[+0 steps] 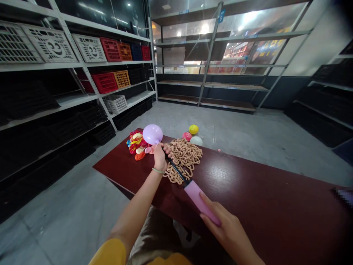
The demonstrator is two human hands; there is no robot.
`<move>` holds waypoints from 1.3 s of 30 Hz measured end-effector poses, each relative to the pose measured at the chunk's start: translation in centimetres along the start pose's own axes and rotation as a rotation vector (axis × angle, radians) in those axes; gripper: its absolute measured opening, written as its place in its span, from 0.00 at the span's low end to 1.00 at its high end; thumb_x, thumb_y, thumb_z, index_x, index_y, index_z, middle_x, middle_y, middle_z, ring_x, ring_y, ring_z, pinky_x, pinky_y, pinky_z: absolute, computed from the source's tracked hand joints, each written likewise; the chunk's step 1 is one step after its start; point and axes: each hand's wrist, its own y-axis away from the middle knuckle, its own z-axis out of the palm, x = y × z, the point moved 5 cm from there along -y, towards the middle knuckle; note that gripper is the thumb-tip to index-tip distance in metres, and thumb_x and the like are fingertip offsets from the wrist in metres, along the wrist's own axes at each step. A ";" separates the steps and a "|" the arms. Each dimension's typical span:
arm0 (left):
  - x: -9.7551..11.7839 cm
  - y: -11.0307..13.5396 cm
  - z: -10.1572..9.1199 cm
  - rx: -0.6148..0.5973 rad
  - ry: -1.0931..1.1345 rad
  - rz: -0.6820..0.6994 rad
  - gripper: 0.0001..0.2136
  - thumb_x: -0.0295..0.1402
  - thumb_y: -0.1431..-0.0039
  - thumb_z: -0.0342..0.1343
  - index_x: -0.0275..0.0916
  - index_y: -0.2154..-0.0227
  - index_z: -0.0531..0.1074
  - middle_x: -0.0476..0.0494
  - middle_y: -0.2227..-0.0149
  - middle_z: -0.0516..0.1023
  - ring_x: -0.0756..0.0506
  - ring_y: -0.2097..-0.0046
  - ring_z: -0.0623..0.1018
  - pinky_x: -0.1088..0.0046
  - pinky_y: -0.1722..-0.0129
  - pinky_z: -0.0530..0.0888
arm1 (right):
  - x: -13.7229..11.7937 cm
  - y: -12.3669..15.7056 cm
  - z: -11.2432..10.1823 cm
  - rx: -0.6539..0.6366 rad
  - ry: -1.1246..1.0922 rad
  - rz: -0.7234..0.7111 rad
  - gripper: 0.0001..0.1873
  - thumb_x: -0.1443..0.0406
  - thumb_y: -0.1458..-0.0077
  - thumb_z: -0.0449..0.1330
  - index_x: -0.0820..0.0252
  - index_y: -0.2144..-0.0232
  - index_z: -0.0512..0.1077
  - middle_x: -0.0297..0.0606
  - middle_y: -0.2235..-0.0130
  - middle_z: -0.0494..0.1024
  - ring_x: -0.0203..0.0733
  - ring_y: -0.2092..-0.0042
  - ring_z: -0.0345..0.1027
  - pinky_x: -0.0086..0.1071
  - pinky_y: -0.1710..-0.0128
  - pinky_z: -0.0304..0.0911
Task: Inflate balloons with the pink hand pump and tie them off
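A partly inflated purple balloon [152,134] sits at the far end of a hand pump. My left hand [160,156] is closed around the pump's black front end, right at the balloon's neck. The pump's black rod shows between my hands, and its pink barrel [202,202] lies in my right hand [224,221], fingers wrapped round it. Beyond the rod lies a heap of tan rope [184,156] on the dark red table [231,176]. Left of the balloon is a pile of loose, uninflated balloons [136,141] in several colours.
Past the table's far edge are a yellow balloon [193,129], a pink balloon [186,136] and a white balloon [196,141]. Metal shelves [176,82] stand at the back; left shelves hold crates [104,82]. A blurred dark object [344,195] is at the table's right end.
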 end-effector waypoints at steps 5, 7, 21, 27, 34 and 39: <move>-1.8 1.7 0.1 -0.012 -0.056 -0.014 0.09 0.31 0.43 0.55 0.41 0.73 0.59 0.57 0.79 0.57 0.55 0.82 0.60 0.80 0.85 0.57 | -1.4 -4.4 1.0 0.007 -0.031 0.054 0.29 0.58 0.36 0.55 0.43 0.34 0.58 0.36 0.52 0.79 0.43 0.56 0.77 0.35 0.53 0.70; -2.3 2.0 0.2 -0.007 -0.076 -0.016 0.09 0.32 0.43 0.55 0.41 0.72 0.59 0.57 0.79 0.57 0.55 0.82 0.60 0.80 0.85 0.57 | -2.0 -5.8 1.5 0.011 -0.025 0.064 0.29 0.58 0.36 0.55 0.44 0.34 0.58 0.38 0.52 0.79 0.45 0.55 0.76 0.38 0.51 0.70; 1.0 -2.5 0.6 0.009 -0.061 0.020 0.09 0.30 0.43 0.55 0.41 0.73 0.58 0.58 0.79 0.55 0.56 0.83 0.59 0.80 0.85 0.55 | 0.9 -0.6 -0.9 -0.098 -0.018 0.091 0.29 0.55 0.36 0.54 0.40 0.34 0.57 0.35 0.53 0.78 0.43 0.55 0.75 0.33 0.55 0.70; 1.6 -1.2 0.3 0.021 -0.023 0.041 0.09 0.30 0.42 0.54 0.41 0.73 0.58 0.57 0.78 0.55 0.56 0.82 0.59 0.81 0.85 0.56 | 0.4 -0.9 -1.2 -0.068 -0.073 0.096 0.29 0.56 0.37 0.56 0.43 0.35 0.60 0.36 0.49 0.79 0.44 0.52 0.76 0.34 0.52 0.71; -1.6 2.1 0.5 -0.024 -0.053 0.008 0.10 0.32 0.42 0.55 0.41 0.74 0.59 0.56 0.78 0.56 0.55 0.81 0.60 0.80 0.85 0.59 | -1.0 -4.6 -0.1 -0.021 -0.245 0.116 0.30 0.58 0.39 0.58 0.49 0.36 0.62 0.39 0.41 0.74 0.48 0.43 0.71 0.40 0.45 0.67; -2.2 3.0 0.4 0.005 -0.102 0.015 0.10 0.34 0.41 0.55 0.41 0.73 0.59 0.56 0.79 0.58 0.55 0.81 0.61 0.80 0.85 0.60 | -1.7 -5.8 0.9 0.018 -0.229 0.084 0.30 0.60 0.40 0.58 0.45 0.36 0.62 0.37 0.42 0.75 0.48 0.45 0.72 0.41 0.45 0.67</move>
